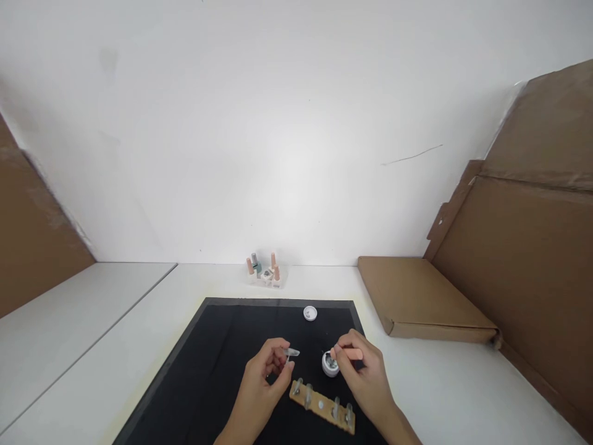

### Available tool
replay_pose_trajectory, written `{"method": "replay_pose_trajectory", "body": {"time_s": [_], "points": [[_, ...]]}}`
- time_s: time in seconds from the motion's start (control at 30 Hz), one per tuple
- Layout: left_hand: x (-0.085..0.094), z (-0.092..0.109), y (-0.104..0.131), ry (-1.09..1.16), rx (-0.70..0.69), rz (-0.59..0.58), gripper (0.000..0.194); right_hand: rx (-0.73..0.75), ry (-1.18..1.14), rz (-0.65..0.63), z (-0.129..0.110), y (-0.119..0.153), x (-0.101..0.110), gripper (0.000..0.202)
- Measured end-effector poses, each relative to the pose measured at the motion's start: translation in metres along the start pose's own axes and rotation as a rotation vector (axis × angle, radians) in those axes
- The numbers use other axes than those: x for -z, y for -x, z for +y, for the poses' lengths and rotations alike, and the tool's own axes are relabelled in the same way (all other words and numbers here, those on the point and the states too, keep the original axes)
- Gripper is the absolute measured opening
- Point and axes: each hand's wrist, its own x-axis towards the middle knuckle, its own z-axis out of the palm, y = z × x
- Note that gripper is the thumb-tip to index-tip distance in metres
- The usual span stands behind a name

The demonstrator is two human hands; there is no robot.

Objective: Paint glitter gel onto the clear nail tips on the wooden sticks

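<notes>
My left hand [262, 377] pinches a clear false nail tip [292, 352] on a small stem between thumb and fingers. In my right hand [368, 374] is a peach-coloured nail polish brush cap [353, 353], held sideways. Its brush end is over or in a small open white jar [330, 371] with silvery contents; the exact contact is hard to make out. Below and between the hands lies a wooden nail display stand [327, 411] bearing several clear nail tips and a bare white spot near its middle.
A white jar lid [310, 314] lies on the black mat [222, 346]. Behind it, a clear organizer [283, 278] holds several peach-capped bottles and a grey one. To the right, a flat cardboard box [412, 290] rests on the white table, with tall cardboard panels [537, 266] beyond.
</notes>
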Motion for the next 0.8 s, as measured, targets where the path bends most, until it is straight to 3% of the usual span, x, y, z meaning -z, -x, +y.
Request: {"method": "replay_pose_trajectory", "body": {"time_s": [0.3, 0.6, 0.8], "points": [[0.0, -0.007, 0.001, 0.066, 0.059, -0.012, 0.01, -0.053, -0.006, 0.001, 0.007, -0.002, -0.003, 0.023], [-0.003, -0.015, -0.001, 0.203, 0.153, 0.039, 0.018, -0.249, -0.005, -0.061, 0.014, -0.008, -0.004, 0.02], [-0.002, -0.012, -0.006, 0.244, 0.242, 0.058, 0.02, -0.358, 0.027, -0.129, 0.025, -0.008, -0.004, 0.03]]}}
